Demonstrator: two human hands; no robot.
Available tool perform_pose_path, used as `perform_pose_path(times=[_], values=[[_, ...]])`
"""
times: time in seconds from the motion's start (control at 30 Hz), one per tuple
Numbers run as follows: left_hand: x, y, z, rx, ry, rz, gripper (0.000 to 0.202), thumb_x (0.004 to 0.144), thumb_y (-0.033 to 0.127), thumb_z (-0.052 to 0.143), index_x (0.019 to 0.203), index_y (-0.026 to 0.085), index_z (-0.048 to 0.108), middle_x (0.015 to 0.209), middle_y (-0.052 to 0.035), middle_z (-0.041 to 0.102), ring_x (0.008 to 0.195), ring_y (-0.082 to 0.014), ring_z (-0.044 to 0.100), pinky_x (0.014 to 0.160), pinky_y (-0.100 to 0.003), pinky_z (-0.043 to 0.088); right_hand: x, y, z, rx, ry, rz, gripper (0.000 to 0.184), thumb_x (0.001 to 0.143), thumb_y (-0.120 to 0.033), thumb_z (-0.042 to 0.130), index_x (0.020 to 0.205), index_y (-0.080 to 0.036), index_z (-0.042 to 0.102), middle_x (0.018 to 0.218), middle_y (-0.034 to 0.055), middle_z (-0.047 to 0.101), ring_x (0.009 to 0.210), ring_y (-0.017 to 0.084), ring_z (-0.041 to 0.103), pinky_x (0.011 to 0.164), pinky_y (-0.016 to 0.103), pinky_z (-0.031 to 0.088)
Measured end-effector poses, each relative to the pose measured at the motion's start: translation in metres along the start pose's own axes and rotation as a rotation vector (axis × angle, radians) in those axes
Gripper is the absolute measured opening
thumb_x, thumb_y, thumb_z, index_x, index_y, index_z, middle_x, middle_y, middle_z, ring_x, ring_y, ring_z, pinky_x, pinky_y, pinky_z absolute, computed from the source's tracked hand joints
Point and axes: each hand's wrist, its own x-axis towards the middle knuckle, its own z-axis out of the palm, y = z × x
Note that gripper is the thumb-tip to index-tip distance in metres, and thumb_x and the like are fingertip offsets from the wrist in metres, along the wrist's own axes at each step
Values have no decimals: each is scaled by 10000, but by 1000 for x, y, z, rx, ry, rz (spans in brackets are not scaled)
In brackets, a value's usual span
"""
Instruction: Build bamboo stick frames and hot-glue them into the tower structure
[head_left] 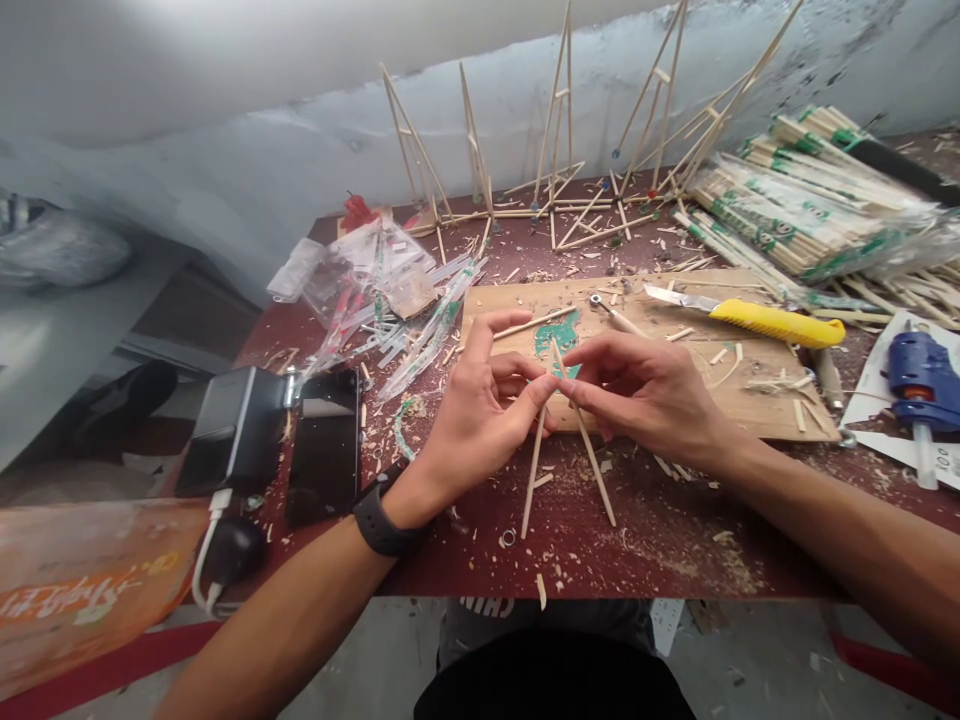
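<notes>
Two thin wooden sticks (596, 470) meet near their upper ends in an inverted V, legs spread toward me. My left hand (499, 400) pinches the left stick (532, 475) between thumb and fingers, a watch on its wrist. From the other side, my right hand (637, 390) has thumb and fingertips closed on the right stick near the join. The fingertips partly hide where the sticks meet. Behind the hands lies a wooden board (487, 300) with a green patch (556, 335), another stick (529, 324) and a small metal-ended tool (616, 315).
A yellow utility knife (776, 322), blade out, rests on the board. At right are a blue glue gun (926, 375) and bagged chopsticks (817, 200). Stick frames (555, 150) stand along the wall. Plastic packaging (382, 270), a phone (325, 445) and a power bank (232, 430) occupy the left.
</notes>
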Motion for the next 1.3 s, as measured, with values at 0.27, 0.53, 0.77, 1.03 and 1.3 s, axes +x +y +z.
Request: perform_pose_path(times=[0.27,0.53,0.77,1.03,1.3], values=[[1,0,0,-19,-10,-1,490,929,133,747,1291,260,444,785,96,711,552,-87,749,549,-143,632,-1,0,0,10,-13,20,291,951,-413,820,964,-171,659,608,-59,640,404,77,563,359,206,415],[0,3,0,-8,-23,-28,490,920,144,756,1285,261,451,810,87,710,575,-94,762,561,-151,644,-2,1,-2,10,-33,18,242,958,-362,809,983,-175,657,616,-60,649,404,78,564,364,212,409],[0,3,0,0,54,-49,517,891,179,787,1275,253,449,854,72,709,661,-133,809,600,-192,703,1,1,-1,87,-15,80,277,932,-379,827,1018,-170,667,597,-61,650,414,84,562,373,216,419],[0,2,-2,102,105,74,526,876,174,795,1266,266,454,1101,23,723,661,-93,792,610,-192,704,1,-2,-1,168,15,163,377,844,-344,923,1072,-172,676,614,-69,660,437,77,553,380,210,398],[1,1,-2,108,105,66,540,871,186,812,1265,272,454,1127,8,756,688,-112,803,599,-197,691,2,-4,-1,197,5,175,420,837,-395,932,1079,-174,671,628,-63,672,439,75,554,379,217,386]])
